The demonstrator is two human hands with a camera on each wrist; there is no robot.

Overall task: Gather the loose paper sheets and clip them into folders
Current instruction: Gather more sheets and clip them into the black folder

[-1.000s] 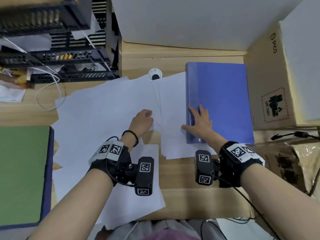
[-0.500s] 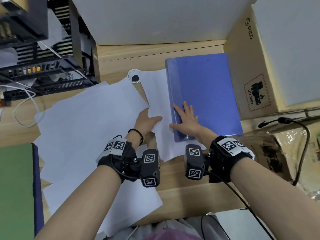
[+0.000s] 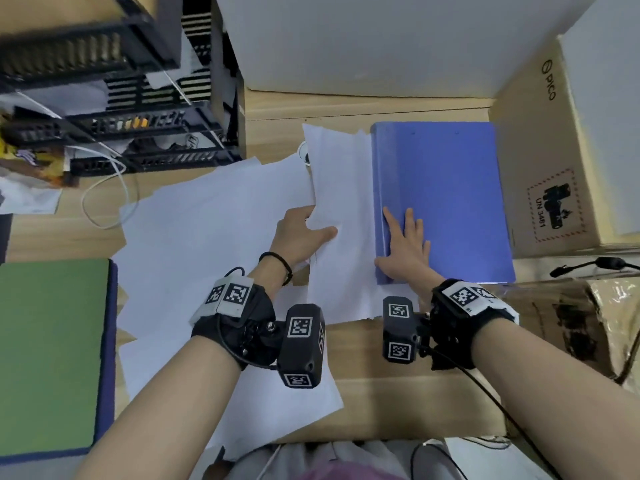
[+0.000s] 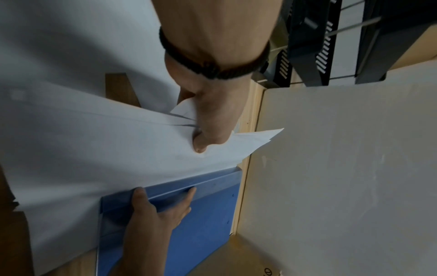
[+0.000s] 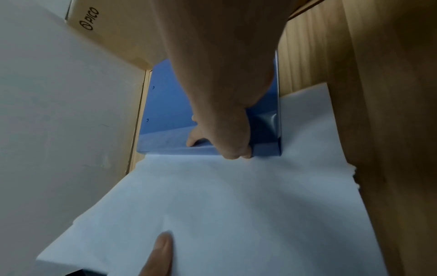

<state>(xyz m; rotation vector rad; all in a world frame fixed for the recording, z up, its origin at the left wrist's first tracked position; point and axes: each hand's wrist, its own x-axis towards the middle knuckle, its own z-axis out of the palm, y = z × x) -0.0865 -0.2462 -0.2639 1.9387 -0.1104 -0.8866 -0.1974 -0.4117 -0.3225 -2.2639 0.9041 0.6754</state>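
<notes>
A blue folder [image 3: 440,202] lies shut at the back right of the wooden desk. My right hand [image 3: 405,244] rests flat on its cover near the spine, fingers straight, thumb at the near left edge. A stack of white sheets [image 3: 343,202] lies along the folder's left side. My left hand [image 3: 304,233] grips the stack's left edge, thumb on top and fingers underneath. In the left wrist view the thumb [image 4: 201,145] presses the lifted sheets [image 4: 94,149], with the folder [image 4: 208,214] beyond. The right wrist view shows the folder [image 5: 165,104] and the sheets [image 5: 236,205].
More loose sheets [image 3: 207,237] spread over the desk's left and front. A green folder [image 3: 52,358] lies at far left. Black tray racks [image 3: 121,98] and a white cable [image 3: 104,195] stand at back left, a cardboard box [image 3: 554,168] at right.
My left hand has moved from the sheets' seam to grip the stack's left edge and has drawn the stack up beside the folder. The right hand stays on the folder.
</notes>
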